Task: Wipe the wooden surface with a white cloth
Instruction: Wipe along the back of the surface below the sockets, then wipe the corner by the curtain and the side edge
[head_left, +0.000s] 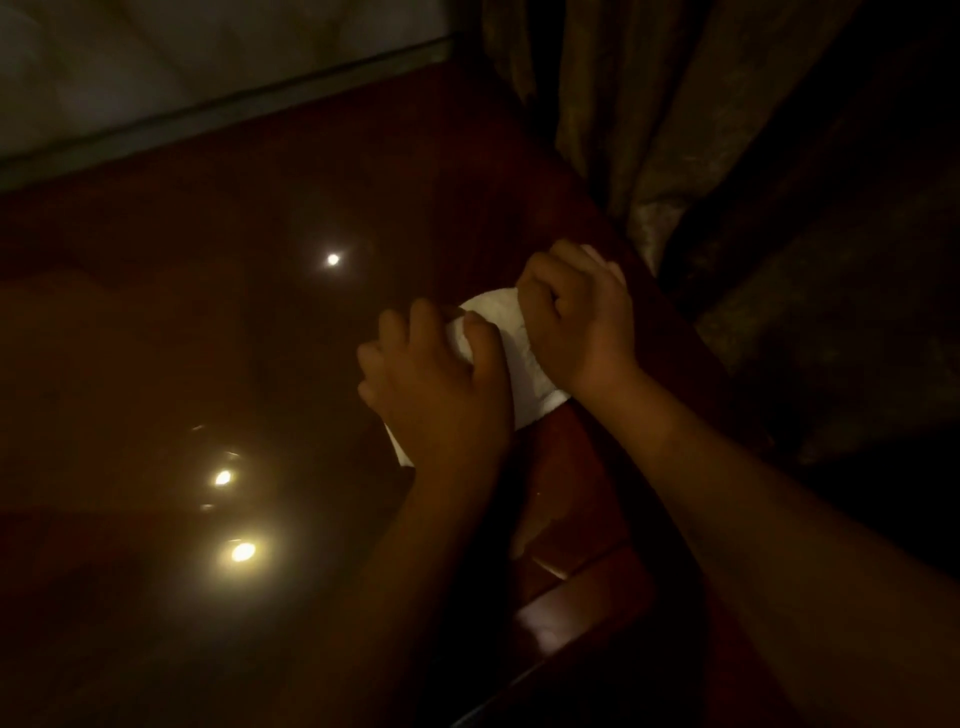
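Note:
A white cloth (511, 343) lies bunched on the glossy dark wooden surface (208, 322), close to its right edge. My left hand (441, 389) presses on the cloth's near left part, fingers curled over it. My right hand (576, 317) grips the cloth's far right part in a closed fist. Small corners of the cloth poke out beyond both hands. The scene is dim.
The wooden surface reflects three ceiling lights (241, 551). A pale wall with a grey ledge (234, 104) borders the far side. Brown curtains (701, 130) hang just past the right edge (660, 291). A raised wooden rim (561, 618) runs along the near right.

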